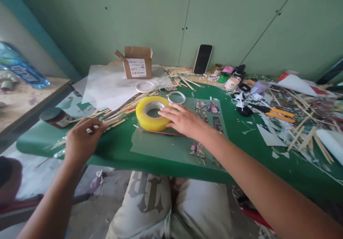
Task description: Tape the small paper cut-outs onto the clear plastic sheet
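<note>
My right hand (pixel 184 121) grips the right side of a wide roll of yellow tape (pixel 142 119), with a finger reaching over its rim toward the hole and other fingers spread. The roll sits on the green table cover (pixel 112 153), and a thin red stick (pixel 171 133) shows at its near edge. To the left, my left hand (pixel 83 137) is closed in a pinch beside a bundle of thin wooden sticks (pixel 118 119). Whatever lies between its fingertips is too small to make out. A narrow white tape roll (pixel 177 97) stands just behind the yellow one.
Patterned strips (pixel 197 149) lie on a translucent sheet (pixel 152 146). A dark jar (pixel 56 117) stands at the left, an open cardboard box (pixel 138 65) and a phone (pixel 203 59) at the back. Orange-handled scissors (pixel 280 114), scraps and loose sticks (pixel 308 138) clutter the right.
</note>
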`<state>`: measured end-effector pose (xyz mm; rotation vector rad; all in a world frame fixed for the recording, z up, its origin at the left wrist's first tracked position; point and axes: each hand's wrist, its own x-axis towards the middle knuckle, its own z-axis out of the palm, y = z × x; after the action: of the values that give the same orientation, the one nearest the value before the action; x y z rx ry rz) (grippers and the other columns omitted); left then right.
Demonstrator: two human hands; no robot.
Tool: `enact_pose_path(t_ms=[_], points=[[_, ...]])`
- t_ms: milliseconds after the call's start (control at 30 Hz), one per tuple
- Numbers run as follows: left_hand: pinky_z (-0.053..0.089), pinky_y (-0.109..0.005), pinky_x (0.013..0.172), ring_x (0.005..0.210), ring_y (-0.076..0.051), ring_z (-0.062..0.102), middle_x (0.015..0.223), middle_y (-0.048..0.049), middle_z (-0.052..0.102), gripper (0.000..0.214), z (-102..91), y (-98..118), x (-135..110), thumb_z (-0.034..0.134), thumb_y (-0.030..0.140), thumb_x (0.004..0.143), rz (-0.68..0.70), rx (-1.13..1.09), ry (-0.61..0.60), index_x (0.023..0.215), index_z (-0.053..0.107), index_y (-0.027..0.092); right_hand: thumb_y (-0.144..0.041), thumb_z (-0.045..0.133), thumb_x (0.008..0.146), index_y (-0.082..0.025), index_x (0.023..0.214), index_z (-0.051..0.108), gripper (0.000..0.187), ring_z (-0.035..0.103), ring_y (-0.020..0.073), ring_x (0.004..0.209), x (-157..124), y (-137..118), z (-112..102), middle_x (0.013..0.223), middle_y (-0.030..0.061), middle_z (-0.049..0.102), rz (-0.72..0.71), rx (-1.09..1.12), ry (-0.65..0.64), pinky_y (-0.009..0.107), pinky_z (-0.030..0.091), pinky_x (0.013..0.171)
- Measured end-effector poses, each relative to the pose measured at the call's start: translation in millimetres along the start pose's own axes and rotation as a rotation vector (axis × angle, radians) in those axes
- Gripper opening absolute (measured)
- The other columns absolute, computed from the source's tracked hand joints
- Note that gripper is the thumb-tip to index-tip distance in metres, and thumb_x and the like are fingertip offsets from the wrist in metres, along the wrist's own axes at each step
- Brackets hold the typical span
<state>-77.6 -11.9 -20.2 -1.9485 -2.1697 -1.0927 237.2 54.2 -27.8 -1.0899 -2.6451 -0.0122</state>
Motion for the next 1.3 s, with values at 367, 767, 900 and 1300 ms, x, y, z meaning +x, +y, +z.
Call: enact_pose_path(t_ms=[367,767,900,1300], points=[[0.051,-0.031,0.082,0.084,-0.017,0.064,0.085,0.0008,0.069,0.017,2.5,8.6,-44.2,0.063,0.035,0.082,0.070,-0.234,-0.131,0.071,0.060,0.022,-0.026,0.058,0.093,-0.016,0.098,0.064,0.013,0.061,0.0256,0.094,-24.5,-66.7,11.4,0.096,0.0104,0.067,0.268,-0.068,-0.037,0.036,0.048,0.077],[0.046,-0.037,0.086,0.087,-0.022,0.063,0.088,-0.0047,0.073,0.024,9.5,12.4,-57.6,0.052,0.040,0.087,0.064,-0.169,-0.085,0.078,0.067,0.022,-0.022,0.030,0.102,-0.019,0.109,0.046,0.017,0.070,0.0144,0.078,40.9,-116.8,22.6,0.104,0.0061,0.071,0.396,0.598,0.273,0.026,0.053,0.068],[0.045,-0.038,0.088,0.089,-0.023,0.063,0.089,-0.0045,0.073,0.024,12.3,12.3,-59.8,0.053,0.040,0.087,0.058,-0.179,-0.080,0.079,0.067,0.022,-0.019,0.023,0.102,-0.012,0.121,0.049,0.032,0.071,0.0218,0.082,55.6,-129.8,20.0,0.112,0.0159,0.066,0.523,0.158,0.237,0.030,0.052,0.061],[0.047,-0.036,0.082,0.085,-0.023,0.065,0.084,-0.0039,0.072,0.025,-12.8,-14.6,-58.2,0.054,0.044,0.082,-0.046,-0.157,-0.050,0.073,0.064,0.023,-0.016,0.030,0.098,-0.009,0.128,0.045,0.034,0.069,0.0229,0.079,43.7,-99.3,23.4,0.105,0.0196,0.064,0.391,-0.215,0.065,0.031,0.054,0.061]])
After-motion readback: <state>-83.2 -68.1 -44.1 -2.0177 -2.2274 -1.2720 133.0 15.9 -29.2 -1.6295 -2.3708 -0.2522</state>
